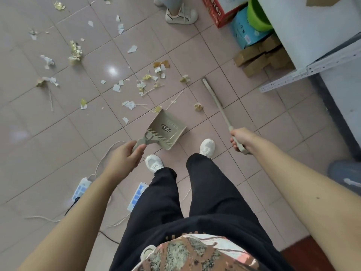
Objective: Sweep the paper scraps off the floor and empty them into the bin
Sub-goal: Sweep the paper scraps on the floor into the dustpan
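**Dustpan and broom held above a scrap-strewn tiled floor**

The left hand (125,155) forms a clenched grip around the handle of one beige plastic dustpan (167,127), thumb uppermost; the pan tilts down with its open mouth facing away from the person. The right hand (241,138) is clenched on the near end of one long beige broom handle (216,103), which slants forward to the floor; its far end appears edge-on and the bristles cannot be made out. Both bare forearms reach forward from the lower corners, elbows spread, the hands well apart with the dustpan between them. Below the hands stand two legs in black trousers (205,194) and two white trainers (207,147). Torn white and gold paper scraps (75,52), well over twenty pieces, lie scattered across the pinkish tiled floor (48,133), mostly ahead and to the left; one gold piece touches the pan's far corner. Two white power strips with blue sockets (136,195) and their cables lie near the left forearm. One further white shoe (180,15), belonging to a second person, is at the top. Several cardboard boxes (254,57) sit under a white shelf at upper right.
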